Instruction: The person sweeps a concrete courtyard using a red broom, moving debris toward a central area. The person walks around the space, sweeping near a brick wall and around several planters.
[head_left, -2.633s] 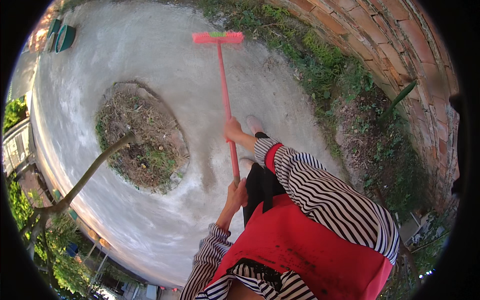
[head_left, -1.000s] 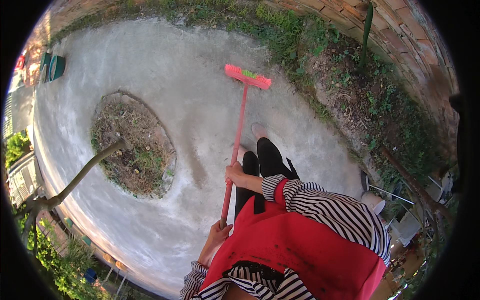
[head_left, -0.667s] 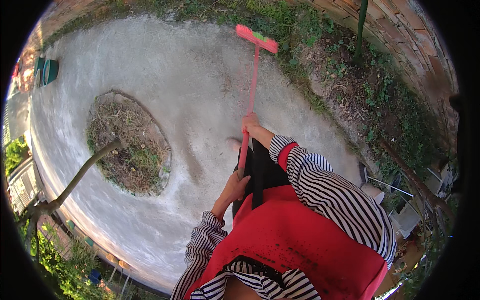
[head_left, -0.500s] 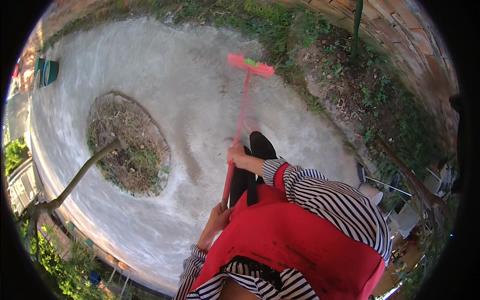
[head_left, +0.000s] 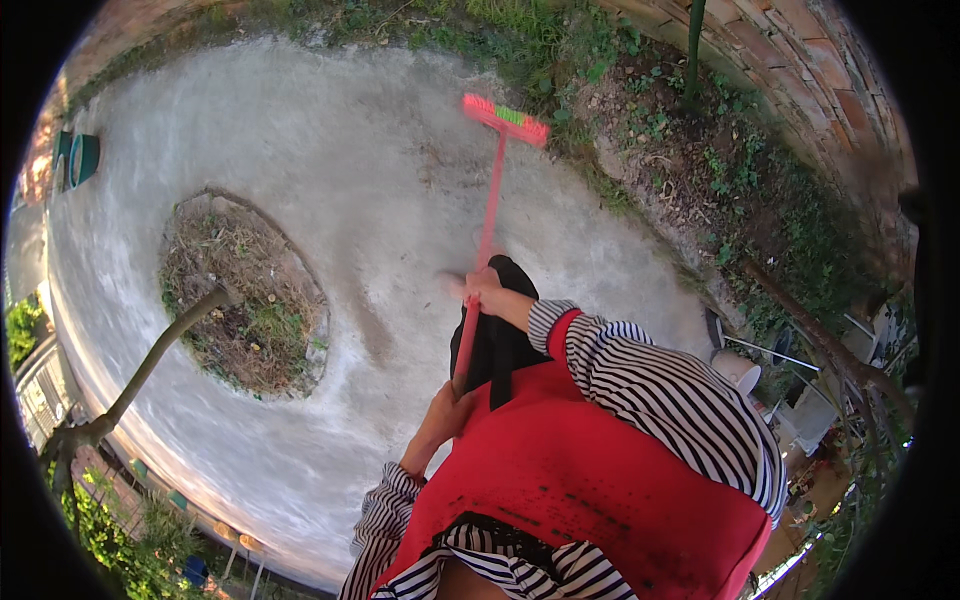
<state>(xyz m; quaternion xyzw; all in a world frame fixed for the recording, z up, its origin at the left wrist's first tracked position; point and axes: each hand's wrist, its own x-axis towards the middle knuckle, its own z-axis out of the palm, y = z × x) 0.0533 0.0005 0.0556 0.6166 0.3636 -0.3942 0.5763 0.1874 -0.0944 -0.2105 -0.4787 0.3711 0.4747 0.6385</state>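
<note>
A long-handled pink-red broom (head_left: 493, 190) slants away from my body across the grey concrete. Its wide bristle head, red with a green middle section, rests near the grass edge at the far side. My right hand (head_left: 484, 289) is wrapped round the middle of the handle. Lower down, by the red apron (head_left: 600, 460), my left hand (head_left: 441, 418) grips the handle near its end. Dark trouser legs (head_left: 500, 335) show behind the handle, and a blurred foot (head_left: 455, 283) juts out left of my right hand.
A round soil bed (head_left: 245, 345) with a thin tree trunk (head_left: 160, 352) stands at left. Weedy ground (head_left: 690, 160) and a brick wall (head_left: 810, 60) border the far right. Green pots (head_left: 84, 160) sit far left; a white bucket (head_left: 737, 370) stands at right.
The broom's head now lies slightly further right relative to the handle's lower part, its bristles sharper. A foot has come out left of my right hand. Both hands keep their grip.
</note>
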